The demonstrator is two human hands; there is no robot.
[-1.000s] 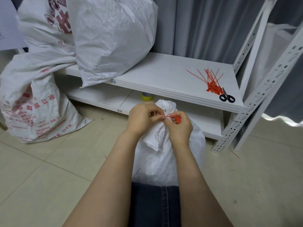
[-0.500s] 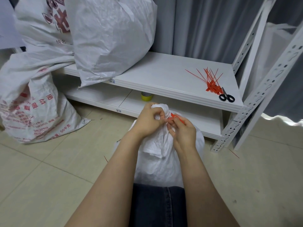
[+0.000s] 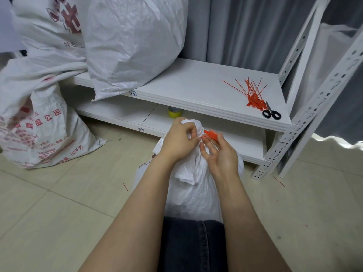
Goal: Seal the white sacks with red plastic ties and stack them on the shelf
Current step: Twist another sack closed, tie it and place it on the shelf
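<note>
A white sack [image 3: 194,193] stands on the floor between my knees, its neck bunched at the top. My left hand [image 3: 179,141] grips the gathered neck and pinches the thin end of a red plastic tie [image 3: 211,134]. My right hand [image 3: 221,156] holds the tie's flat tag end with thumb and fingers, palm turned up. A bundle of spare red ties [image 3: 253,95] lies on the white shelf [image 3: 196,89] to the right. A filled white sack [image 3: 133,42] lies on the shelf's left part.
Black-handled scissors [image 3: 272,113] lie beside the spare ties. A printed sack [image 3: 37,122] leans on the floor at left, another [image 3: 49,26] above it. A yellow tape roll [image 3: 174,112] sits on the lower shelf. The perforated white upright [image 3: 314,107] stands at right.
My right hand has turned palm up and drawn the tie's tag end out to the right of the sack's neck. My left hand stays clamped on the neck.
</note>
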